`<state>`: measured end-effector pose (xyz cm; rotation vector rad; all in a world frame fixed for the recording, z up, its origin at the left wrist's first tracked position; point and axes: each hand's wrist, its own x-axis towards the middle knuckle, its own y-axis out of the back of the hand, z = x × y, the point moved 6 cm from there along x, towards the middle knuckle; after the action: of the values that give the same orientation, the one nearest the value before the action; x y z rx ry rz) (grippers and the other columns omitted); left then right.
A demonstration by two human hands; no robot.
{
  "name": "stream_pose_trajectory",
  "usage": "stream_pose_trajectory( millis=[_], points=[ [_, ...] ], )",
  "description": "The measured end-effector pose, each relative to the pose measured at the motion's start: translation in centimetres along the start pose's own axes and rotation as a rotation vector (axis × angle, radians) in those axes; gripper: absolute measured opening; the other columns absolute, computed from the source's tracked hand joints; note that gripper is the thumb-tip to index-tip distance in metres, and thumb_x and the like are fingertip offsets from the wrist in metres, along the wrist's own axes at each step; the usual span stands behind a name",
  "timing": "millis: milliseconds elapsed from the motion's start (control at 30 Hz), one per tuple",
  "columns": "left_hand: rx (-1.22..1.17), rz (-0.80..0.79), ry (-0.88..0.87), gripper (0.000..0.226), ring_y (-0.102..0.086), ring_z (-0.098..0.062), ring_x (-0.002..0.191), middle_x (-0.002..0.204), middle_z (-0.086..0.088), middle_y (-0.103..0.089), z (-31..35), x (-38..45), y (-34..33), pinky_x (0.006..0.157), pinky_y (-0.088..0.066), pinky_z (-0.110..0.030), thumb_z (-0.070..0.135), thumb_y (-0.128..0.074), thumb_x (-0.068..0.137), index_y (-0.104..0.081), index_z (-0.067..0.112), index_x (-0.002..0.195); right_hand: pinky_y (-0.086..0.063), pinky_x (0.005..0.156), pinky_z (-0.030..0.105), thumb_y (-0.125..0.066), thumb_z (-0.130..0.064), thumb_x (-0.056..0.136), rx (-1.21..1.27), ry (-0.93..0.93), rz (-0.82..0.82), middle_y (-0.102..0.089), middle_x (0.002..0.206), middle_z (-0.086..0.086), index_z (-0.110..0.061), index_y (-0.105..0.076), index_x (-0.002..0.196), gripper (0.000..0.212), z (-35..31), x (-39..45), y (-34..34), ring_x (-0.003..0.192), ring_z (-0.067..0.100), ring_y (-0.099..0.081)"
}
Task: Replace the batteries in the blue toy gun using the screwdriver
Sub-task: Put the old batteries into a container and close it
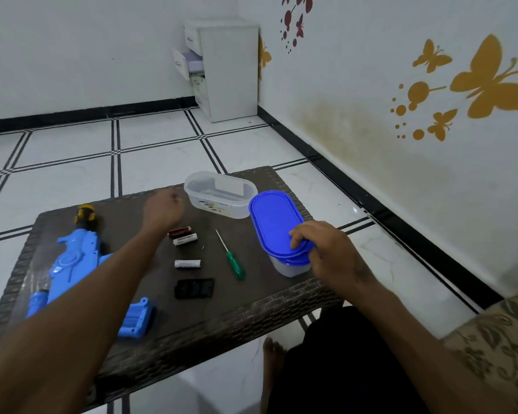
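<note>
Near left, the gun (72, 264), light rigid plastic, lies on the table (251, 309), best held by its body; right hand (326, 252) fingers curl on the lid (274, 222); farther, left hand (162, 209) is closed, contents indiscernible.

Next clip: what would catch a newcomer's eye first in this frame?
Probably the blue toy gun lying at the table's left, partly under the left forearm, and the blue lid the right hand holds on a container at the right edge. Between them lie loose batteries, a green-handled screwdriver and a black cover, while the left hand reaches toward an open clear container.
</note>
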<state>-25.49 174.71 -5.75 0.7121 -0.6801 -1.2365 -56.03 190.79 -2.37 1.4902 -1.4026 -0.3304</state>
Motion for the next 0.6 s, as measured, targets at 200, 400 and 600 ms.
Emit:
stream_pose_trajectory(
  millis=[200,400,600],
  points=[
    [0.234,-0.183,-0.146,0.026,-0.062,-0.031,0.108,0.115,-0.009,-0.070,-0.3,-2.7,-0.5,0.087,-0.047,-0.034,0.024,-0.055,0.094,-0.072,0.013,0.111,-0.052,0.082,0.035,-0.040,0.013,0.065,0.007,-0.090,-0.084,-0.066,0.094,0.001,-0.013,-0.064,0.087,0.042,-0.2,-0.4,0.4,0.095,0.020,-0.059],
    [0.341,-0.322,-0.224,0.032,-0.061,-0.027,0.111,0.121,-0.006,-0.067,-1.3,-4.4,-0.5,0.091,-0.048,-0.034,0.029,-0.063,0.091,-0.067,0.020,0.122,-0.051,0.076,0.043,-0.048,0.006,0.075,-0.106,-0.086,-0.018,-0.067,0.090,0.002,-0.014,-0.066,0.089,0.031,-3.2,1.6,0.7,0.086,0.023,-0.057],
    [0.383,-0.246,-0.228,0.031,-0.062,-0.025,0.103,0.112,-0.003,-0.068,-2.3,-5.0,0.4,0.085,-0.049,-0.034,0.031,-0.071,0.083,-0.068,0.024,0.112,-0.053,0.082,0.038,-0.051,-0.010,0.088,-0.019,-0.078,-0.306,-0.068,0.100,-0.001,-0.018,-0.069,0.097,0.022,-9.0,6.7,-7.4,0.092,0.018,-0.061]
  ],
)
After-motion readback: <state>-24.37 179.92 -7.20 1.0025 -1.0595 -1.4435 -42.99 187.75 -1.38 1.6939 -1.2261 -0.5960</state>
